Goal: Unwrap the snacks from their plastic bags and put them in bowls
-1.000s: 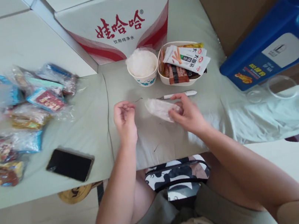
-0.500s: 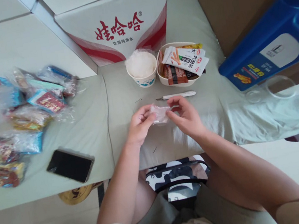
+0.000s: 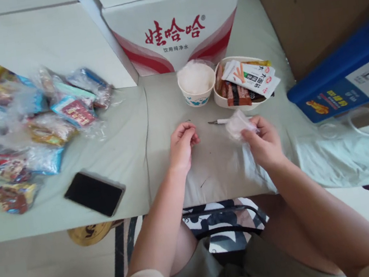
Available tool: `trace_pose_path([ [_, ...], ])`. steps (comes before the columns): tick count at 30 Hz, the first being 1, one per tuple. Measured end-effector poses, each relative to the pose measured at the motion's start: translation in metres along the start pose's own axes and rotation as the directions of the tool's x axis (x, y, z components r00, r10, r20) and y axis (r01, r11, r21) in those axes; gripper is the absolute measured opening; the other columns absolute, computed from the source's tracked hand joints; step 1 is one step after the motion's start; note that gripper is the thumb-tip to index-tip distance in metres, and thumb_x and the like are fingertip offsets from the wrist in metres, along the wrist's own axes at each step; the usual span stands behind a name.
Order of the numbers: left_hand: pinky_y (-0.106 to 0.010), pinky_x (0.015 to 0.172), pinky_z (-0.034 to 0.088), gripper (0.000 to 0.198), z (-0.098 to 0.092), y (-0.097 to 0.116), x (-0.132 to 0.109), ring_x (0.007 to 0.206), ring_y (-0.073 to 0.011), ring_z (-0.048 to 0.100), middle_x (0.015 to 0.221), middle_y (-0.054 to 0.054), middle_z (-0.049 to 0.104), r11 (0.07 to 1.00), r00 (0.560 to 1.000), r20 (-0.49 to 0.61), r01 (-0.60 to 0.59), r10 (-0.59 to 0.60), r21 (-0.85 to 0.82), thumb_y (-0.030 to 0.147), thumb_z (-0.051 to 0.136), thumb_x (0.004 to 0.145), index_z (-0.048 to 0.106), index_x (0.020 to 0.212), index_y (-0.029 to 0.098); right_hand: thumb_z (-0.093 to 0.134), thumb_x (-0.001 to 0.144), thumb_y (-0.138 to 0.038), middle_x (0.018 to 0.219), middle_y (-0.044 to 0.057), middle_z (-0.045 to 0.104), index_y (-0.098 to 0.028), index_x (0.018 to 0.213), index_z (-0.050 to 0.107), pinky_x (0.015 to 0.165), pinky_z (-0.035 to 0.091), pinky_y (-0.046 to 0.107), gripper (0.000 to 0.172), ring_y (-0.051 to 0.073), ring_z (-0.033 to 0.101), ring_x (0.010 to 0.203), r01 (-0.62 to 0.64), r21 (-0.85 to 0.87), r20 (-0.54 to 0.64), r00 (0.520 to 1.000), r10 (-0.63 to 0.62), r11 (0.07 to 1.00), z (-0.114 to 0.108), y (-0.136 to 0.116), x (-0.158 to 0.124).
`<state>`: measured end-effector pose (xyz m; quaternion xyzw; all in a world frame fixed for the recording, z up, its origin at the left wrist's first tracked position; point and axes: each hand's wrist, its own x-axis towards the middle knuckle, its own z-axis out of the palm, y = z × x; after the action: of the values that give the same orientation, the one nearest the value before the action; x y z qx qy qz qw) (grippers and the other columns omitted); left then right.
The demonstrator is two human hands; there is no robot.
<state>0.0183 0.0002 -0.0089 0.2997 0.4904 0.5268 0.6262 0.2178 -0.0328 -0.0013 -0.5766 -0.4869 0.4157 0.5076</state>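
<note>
My right hand pinches a crumpled, whitish see-through plastic wrapper between thumb and fingers, just above the table. The wrapper partly covers a white craft knife lying behind it. My left hand is closed, thumb against curled fingers, apart from the wrapper. Whether anything small is in it, I cannot make out. Beyond my hands stands a paper cup topped with white, filmy plastic. Beside it a white tub holds several snack packets.
A black phone lies at the left front, below a heap of wrapped snacks. A white and red carton stands at the back. On the right are a blue package, a brown box and a clear plastic cup.
My hands have moved apart. The wrapper, held between both hands before, has gone right in my right hand, and my left hand has let go of it. The view has shifted a little.
</note>
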Motion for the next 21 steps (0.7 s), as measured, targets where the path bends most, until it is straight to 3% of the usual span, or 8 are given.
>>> trace_pose_path([
  [3, -0.023, 0.055, 0.040, 0.003, -0.001, 0.004, -0.002, 0.054, -0.0095, 0.049, 0.058, 0.005, 0.049, 1.000, 1.000, 0.030, -0.008, 0.008, 0.020, 0.022, 0.061, 0.075, 0.058, 0.076, 0.021, 0.065, 0.074, -0.042, 0.061, -0.006, 0.039, -0.025, 0.068, 0.034, 0.057, 0.030, 0.027, 0.035, 0.012, 0.035, 0.057, 0.115, -0.113, -0.086, 0.988, -0.125, 0.987, 0.001, -0.005, 0.000],
  [8, -0.024, 0.056, 0.038, 0.003, -0.005, 0.012, -0.004, 0.053, -0.0095, 0.047, 0.056, 0.006, 0.049, 1.000, 0.999, 0.028, -0.019, 0.019, 0.025, 0.023, 0.060, 0.076, 0.058, 0.074, 0.021, 0.062, 0.072, -0.034, 0.062, -0.004, 0.039, -0.027, 0.066, 0.034, 0.059, 0.031, 0.029, 0.029, 0.014, 0.036, 0.059, 0.225, -0.407, -0.201, 0.924, -0.327, 0.886, -0.001, -0.031, 0.019],
  [14, -0.023, 0.055, 0.036, 0.003, -0.012, 0.023, -0.009, 0.053, -0.0089, 0.047, 0.055, 0.006, 0.051, 1.000, 0.997, 0.072, 0.003, -0.003, -0.002, 0.022, 0.059, 0.076, 0.059, 0.074, 0.020, 0.055, 0.067, -0.023, 0.063, -0.001, 0.045, -0.027, 0.063, 0.040, 0.065, 0.035, 0.034, 0.016, 0.017, 0.042, 0.061, 0.307, -0.661, -0.027, 0.902, -0.431, 0.684, -0.011, -0.071, 0.065],
  [18, -0.024, 0.056, 0.036, 0.007, -0.018, 0.028, -0.010, 0.053, -0.0087, 0.047, 0.056, 0.006, 0.051, 1.000, 0.994, 0.106, 0.011, -0.009, -0.016, 0.025, 0.062, 0.078, 0.059, 0.073, 0.020, 0.058, 0.073, -0.028, 0.067, 0.000, 0.047, -0.029, 0.066, 0.041, 0.063, 0.035, 0.037, 0.019, 0.019, 0.042, 0.061, 0.242, -0.674, -0.112, 0.900, -0.421, 0.698, -0.016, -0.081, 0.059],
  [21, -0.024, 0.057, 0.037, 0.011, -0.019, 0.030, -0.010, 0.053, -0.0087, 0.047, 0.056, 0.005, 0.051, 0.999, 0.993, 0.114, 0.015, -0.010, -0.047, 0.026, 0.063, 0.079, 0.058, 0.072, 0.020, 0.059, 0.071, -0.032, 0.063, 0.001, 0.047, -0.030, 0.064, 0.040, 0.060, 0.037, 0.038, 0.021, 0.020, 0.044, 0.058, 0.285, -0.682, -0.046, 0.903, -0.428, 0.674, -0.004, -0.083, 0.052],
])
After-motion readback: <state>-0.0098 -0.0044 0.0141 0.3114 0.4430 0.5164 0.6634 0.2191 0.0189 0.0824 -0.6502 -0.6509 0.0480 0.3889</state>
